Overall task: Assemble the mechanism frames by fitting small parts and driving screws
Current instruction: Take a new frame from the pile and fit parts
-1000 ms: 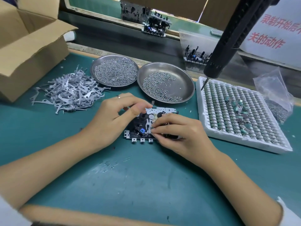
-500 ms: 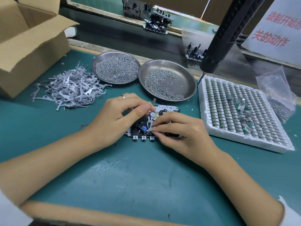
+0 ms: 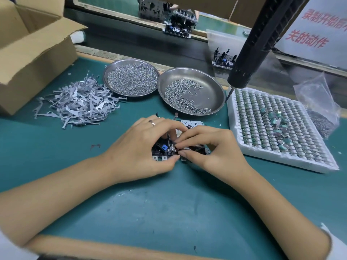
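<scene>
At frame centre, the left hand (image 3: pixel 142 147) and right hand (image 3: pixel 210 147) both pinch closed on the frame (image 3: pixel 163 147) (fingertips meeting over a small metal part) lying on the green mat (image 3: pixel 169 212).

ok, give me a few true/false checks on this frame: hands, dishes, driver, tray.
1. Both hands are on the frame. True: the left hand and right hand pinch small parts at the frame.
2. The right hand holds the driver. False: the driver hangs free above the bench, with no hand on it.
3. The left dish is fuller than the right dish. True: screws cover most of the left dish; the right dish shows bare metal.
4. The lever pile lies right of the dishes. False: the lever pile lies left of them, by the box.
5. The tray is empty. False: the tray is full of rows of parts.
</scene>
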The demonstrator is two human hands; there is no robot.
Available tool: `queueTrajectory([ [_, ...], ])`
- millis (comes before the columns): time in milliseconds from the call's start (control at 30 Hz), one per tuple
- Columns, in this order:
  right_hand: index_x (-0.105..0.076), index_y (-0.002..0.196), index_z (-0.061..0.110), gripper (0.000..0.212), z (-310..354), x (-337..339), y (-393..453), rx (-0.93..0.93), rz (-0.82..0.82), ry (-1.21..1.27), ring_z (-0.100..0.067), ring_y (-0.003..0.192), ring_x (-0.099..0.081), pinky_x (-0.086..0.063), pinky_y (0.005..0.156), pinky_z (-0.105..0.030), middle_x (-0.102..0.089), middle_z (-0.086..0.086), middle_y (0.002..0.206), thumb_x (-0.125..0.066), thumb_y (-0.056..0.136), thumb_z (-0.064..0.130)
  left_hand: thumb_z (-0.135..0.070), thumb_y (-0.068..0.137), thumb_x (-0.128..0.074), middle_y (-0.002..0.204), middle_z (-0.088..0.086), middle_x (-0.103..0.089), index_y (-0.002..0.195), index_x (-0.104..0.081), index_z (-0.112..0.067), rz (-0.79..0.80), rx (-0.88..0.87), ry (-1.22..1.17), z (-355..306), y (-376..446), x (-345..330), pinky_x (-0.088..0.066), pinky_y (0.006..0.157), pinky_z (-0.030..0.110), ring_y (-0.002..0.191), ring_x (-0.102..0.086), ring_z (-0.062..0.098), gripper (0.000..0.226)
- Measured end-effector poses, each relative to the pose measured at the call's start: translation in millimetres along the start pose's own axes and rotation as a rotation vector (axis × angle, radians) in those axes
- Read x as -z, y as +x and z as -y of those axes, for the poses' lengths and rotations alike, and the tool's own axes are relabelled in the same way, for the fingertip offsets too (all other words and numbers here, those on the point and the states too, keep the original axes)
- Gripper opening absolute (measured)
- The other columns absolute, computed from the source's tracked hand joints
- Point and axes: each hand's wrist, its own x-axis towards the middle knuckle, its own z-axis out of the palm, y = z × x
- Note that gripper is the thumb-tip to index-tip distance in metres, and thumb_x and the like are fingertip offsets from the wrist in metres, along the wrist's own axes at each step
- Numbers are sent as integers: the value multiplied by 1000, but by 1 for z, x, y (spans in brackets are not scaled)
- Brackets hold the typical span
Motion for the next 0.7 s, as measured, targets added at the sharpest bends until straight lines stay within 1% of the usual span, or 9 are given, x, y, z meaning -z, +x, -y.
queueTrajectory([
  [67,-76,84,2,19,1,0,0,-43,13,34,-9,87,-65,-47,83,-18,-71,-1,87,-74,72,-12,-41,72,-57,90,-22,-55,120,-58,-22,-12,17,-13,1,0,-1,-40,88,28,86,-50,6,51],
  [133,-76,84,1,20,2,0,1,-72,22,71,-10,88,-64,-48,83,-20,-70,0,88,-72,73,-14,-43,72,-57,90,-21,-58,121,-58,-22,-16,38,-19,1,0,-2,-39,88,23,85,-49,4,53],
  [200,-76,84,0,20,2,0,0,-87,20,98,-12,88,-64,-50,82,-24,-70,-1,89,-69,73,-16,-42,71,-60,90,-22,-59,121,-58,-23,-15,59,-29,0,1,-3,-37,89,19,86,-49,3,53],
  [267,-76,84,-1,21,1,0,0,-81,16,103,-13,88,-64,-50,82,-25,-69,-3,89,-68,73,-17,-37,70,-65,88,-23,-60,121,-59,-25,-24,78,-44,0,2,-3,-36,89,16,86,-49,2,53],
  [400,-76,84,-1,22,0,-1,0,-42,16,72,-13,88,-65,-49,83,-21,-70,-4,89,-68,73,-18,-28,69,-69,87,-21,-64,119,-61,-24,-32,91,-59,-2,2,-4,-35,90,16,86,-49,2,52],
  [501,-76,83,0,24,-1,1,1,11,-18,45,-14,87,-65,-48,83,-20,-70,-5,88,-68,72,-19,-28,67,-70,84,-26,-59,113,-66,-21,-46,85,-50,-1,3,-4,-37,89,22,85,-50,3,46],
  [601,-75,83,2,22,-1,3,1,152,-212,-51,-15,81,-65,-49,78,-21,-70,-6,84,-66,72,-15,-28,68,-72,82,-19,-64,98,-72,-20,-44,59,-50,-2,4,-2,-42,86,32,83,-55,10,32],
  [634,-75,85,2,21,-2,2,0,182,-297,-88,-14,79,-64,-49,76,-20,-69,-6,84,-65,74,-12,-28,68,-73,83,-16,-67,95,-73,-21,-37,64,-54,0,2,-3,-43,87,34,85,-57,12,28],
  [701,-72,95,3,22,-1,4,3,215,-504,-168,-14,79,-62,-48,77,-20,-67,-6,86,-62,79,-8,-29,68,-73,85,-16,-68,91,-75,-23,-40,68,-76,2,1,-4,-42,88,34,87,-58,10,24],
])
